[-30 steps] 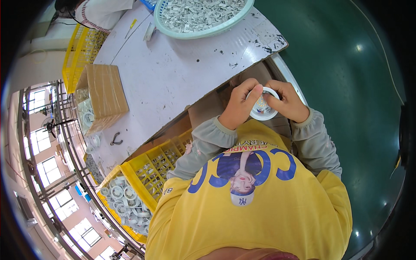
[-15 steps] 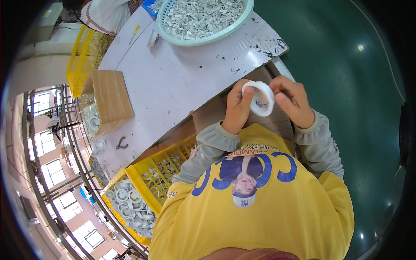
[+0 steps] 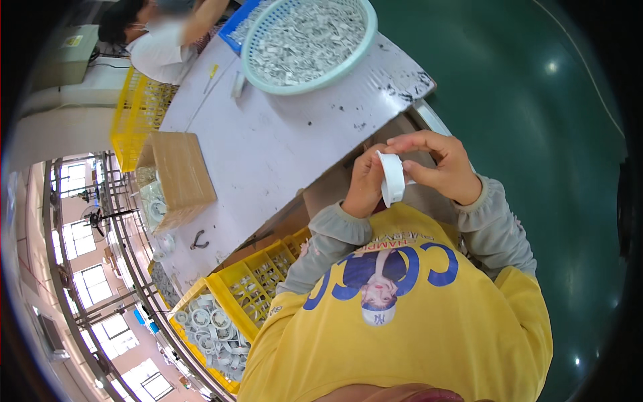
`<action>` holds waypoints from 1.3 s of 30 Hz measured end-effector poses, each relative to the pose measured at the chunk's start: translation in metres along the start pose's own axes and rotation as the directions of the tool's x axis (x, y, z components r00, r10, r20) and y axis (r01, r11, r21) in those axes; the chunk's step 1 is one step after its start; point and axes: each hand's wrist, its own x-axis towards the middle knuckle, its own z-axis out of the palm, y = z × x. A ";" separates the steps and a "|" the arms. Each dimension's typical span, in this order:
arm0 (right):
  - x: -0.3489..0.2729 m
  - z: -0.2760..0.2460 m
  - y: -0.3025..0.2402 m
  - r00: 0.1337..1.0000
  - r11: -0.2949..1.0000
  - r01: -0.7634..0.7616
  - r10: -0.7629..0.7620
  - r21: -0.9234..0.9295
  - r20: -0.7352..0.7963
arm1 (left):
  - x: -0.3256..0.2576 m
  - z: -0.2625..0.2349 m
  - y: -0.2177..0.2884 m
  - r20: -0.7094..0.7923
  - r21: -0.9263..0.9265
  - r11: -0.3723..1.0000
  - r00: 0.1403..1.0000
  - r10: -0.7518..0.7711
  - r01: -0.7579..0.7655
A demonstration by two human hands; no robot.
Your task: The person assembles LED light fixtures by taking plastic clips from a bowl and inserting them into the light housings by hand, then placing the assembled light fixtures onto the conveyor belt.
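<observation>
A round white plastic cup-like ring point(image 3: 393, 179) is held up in front of my chest, just off the table's near edge, turned nearly side-on so that its inside is hidden. My left hand point(image 3: 362, 182) is closed on its left side. From the right, my right hand point(image 3: 450, 166) reaches over it, with the fingers bent across the top rim and the thumb against the outer wall.
Small white pieces fill a pale green basket point(image 3: 372, 41) on the white table point(image 3: 268, 147). Pliers point(image 3: 199, 240) and a cardboard box point(image 3: 182, 175) lie to the left. Below, a yellow crate point(image 3: 231, 305) holds many white rings. A person point(image 3: 159, 53) sits at far left.
The ring has turned from showing its open face to side-on, and both hands moved slightly lower. My right hand's fingers now reach over its top. The person at far left shows more, one arm raised.
</observation>
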 end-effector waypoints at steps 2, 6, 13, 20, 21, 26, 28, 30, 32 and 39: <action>0.001 0.004 0.003 0.997 0.999 -0.032 0.034 0.037 -0.064 | -0.001 0.004 0.005 0.005 -0.022 1.000 1.000 0.013 -0.012; -0.003 0.001 0.014 1.000 0.984 0.004 -0.004 0.178 0.004 | 0.002 -0.004 -0.013 -0.045 0.134 0.985 0.992 0.114 -0.107; 0.001 0.007 0.012 0.997 0.971 -0.078 0.078 0.227 0.006 | 0.004 -0.008 -0.002 -0.084 0.263 0.963 0.992 0.090 -0.065; 0.029 0.026 0.004 0.976 1.000 -0.011 0.006 0.025 0.218 | -0.012 -0.042 0.027 -0.128 0.285 0.944 0.970 0.207 -0.164; 0.033 0.033 0.000 0.957 1.000 -0.014 0.009 0.015 0.291 | -0.022 -0.051 0.035 -0.164 0.278 0.950 0.968 0.192 -0.141; 0.042 0.043 0.001 0.952 0.996 0.006 0.020 -0.085 0.306 | -0.083 -0.123 0.073 -0.410 0.572 0.793 0.764 0.499 -0.211; 0.045 0.038 0.005 0.932 0.986 0.004 0.056 -0.165 0.359 | -0.129 -0.140 0.099 -0.571 0.558 0.786 0.564 0.596 -0.266; 0.047 0.045 0.010 0.896 0.978 0.014 0.079 -0.206 0.437 | -0.190 -0.166 0.114 -0.597 0.753 0.603 0.113 0.795 -0.262; 0.050 0.052 0.021 0.838 0.979 -0.037 0.139 -0.199 0.528 | -0.258 -0.169 0.130 -0.698 0.658 0.471 -0.240 0.675 -0.587; 0.037 0.070 0.023 0.733 0.976 -0.089 0.199 -0.198 0.650 | -0.453 -0.196 0.131 -0.313 0.898 0.440 -0.717 0.623 -0.009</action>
